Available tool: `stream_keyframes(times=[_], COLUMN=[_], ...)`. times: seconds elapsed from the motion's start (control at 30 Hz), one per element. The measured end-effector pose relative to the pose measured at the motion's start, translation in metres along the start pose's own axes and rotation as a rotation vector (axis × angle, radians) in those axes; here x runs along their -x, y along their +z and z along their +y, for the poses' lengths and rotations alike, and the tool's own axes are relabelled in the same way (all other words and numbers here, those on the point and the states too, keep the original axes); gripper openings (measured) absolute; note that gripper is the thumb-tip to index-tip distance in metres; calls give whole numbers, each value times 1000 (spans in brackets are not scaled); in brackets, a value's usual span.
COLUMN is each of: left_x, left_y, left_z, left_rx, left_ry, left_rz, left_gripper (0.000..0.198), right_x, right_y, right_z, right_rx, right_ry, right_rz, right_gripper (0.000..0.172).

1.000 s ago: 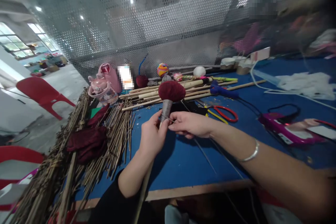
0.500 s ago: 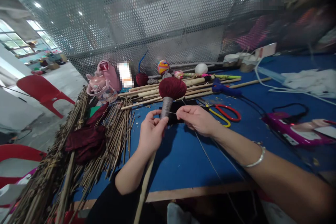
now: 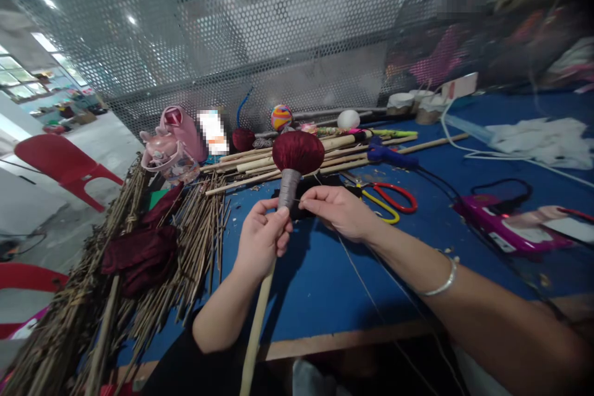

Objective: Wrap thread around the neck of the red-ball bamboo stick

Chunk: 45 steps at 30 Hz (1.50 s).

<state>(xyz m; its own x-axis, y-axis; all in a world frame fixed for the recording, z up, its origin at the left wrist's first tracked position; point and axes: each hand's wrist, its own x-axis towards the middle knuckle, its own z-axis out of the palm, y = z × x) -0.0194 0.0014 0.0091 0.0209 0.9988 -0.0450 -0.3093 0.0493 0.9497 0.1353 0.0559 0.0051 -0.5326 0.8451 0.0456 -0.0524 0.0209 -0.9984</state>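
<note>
A peeled wooden stick (image 3: 256, 322) stands tilted in front of me, topped by a dark red cloth-covered ball (image 3: 298, 153). Below the ball, grey cord wrapping (image 3: 289, 188) covers the neck. My left hand (image 3: 264, 232) is closed around the stick at the lower end of the wrapping. Just to the right, my right hand (image 3: 331, 207) pinches a thin grey cord (image 3: 355, 266). A short taut stretch runs from the wrapping to its fingertips, and loose lengths trail down over the table edge.
Red-and-yellow-handled scissors (image 3: 394, 197) lie right of my hand, near a blue glue gun (image 3: 392, 156) and a purple power strip (image 3: 492, 223). Bundled twigs (image 3: 195, 241) and dark red cloth (image 3: 143, 253) cover the left. Behind are peeled sticks (image 3: 260, 164) and a pink cup (image 3: 169, 158).
My right hand has drawn slightly closer to the wrapped neck, shortening the taut stretch of cord. The left hand still grips the stick. The whole view has shifted slightly.
</note>
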Motion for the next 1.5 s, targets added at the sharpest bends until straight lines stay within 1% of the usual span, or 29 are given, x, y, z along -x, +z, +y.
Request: stream_keyframes(times=[0.07,0.13,0.23,0.3,0.33,0.37,0.4,0.47,0.5,0.57,0.67,0.77,0.9,1.0,1.1,1.2,1.3,1.37,1.4,1.43,1.5], left_x=[1,1,-3,-5,-6,-5,-4,-1,2,5,7,6,4,4,7,10,11,10,9,9,7], left_y=[3,3,2,2,3,4,6,10,12,13,12,9,7,8,9,11,12,12,11,11,10], left_z=[-1,-5,-11,-14,-15,-16,-16,-17,-17,-18,-19,-17,-15,-14,-11,-7,-4,-4,-6,-7,-12], left_rx=[89,183,281,267,238,198,149,33,-26,-108,-107,-62,-32,-21,-1,60,133,147,127,87,-49], left_ry=[-25,-86,-279,-397,-425,-422,-390,-259,-181,-59,-6,1,-3,-20,-20,-51,-103,-173,-222,-270,-318], left_rz=[-41,-92,-154,-173,-159,-127,-80,22,54,74,41,21,68,76,69,19,-86,-167,-198,-208,-162], left_gripper=[33,30,28,29,29,29,29,32,35,41,40,39,40,42,40,38,34,29,30,32,38], right_x=[-1,-3,-4,-4,-4,-4,-4,-3,-2,-1,0,0,2,2,0,-2,-3,-3,-3,-3,-4], right_y=[0,-1,-8,-12,-12,-11,-10,-5,-2,2,5,3,0,1,1,-1,-5,-8,-9,-9,-9], right_z=[1,3,6,9,10,10,11,10,9,6,1,-2,-4,-4,-2,2,5,6,6,7,8], right_rx=[-110,-213,-276,-287,-284,-272,-254,-220,-208,-200,-182,-172,-109,-90,-120,-212,-351,-398,-395,-374,-305], right_ry=[38,71,114,137,149,161,172,194,200,192,123,60,19,7,29,67,91,100,105,113,141], right_rz=[-41,-104,-183,-194,-180,-159,-135,-98,-89,-84,-69,-33,16,43,62,13,-93,-159,-174,-173,-124], right_gripper=[27,31,35,33,32,31,31,30,30,30,31,29,26,26,27,27,29,34,34,33,30])
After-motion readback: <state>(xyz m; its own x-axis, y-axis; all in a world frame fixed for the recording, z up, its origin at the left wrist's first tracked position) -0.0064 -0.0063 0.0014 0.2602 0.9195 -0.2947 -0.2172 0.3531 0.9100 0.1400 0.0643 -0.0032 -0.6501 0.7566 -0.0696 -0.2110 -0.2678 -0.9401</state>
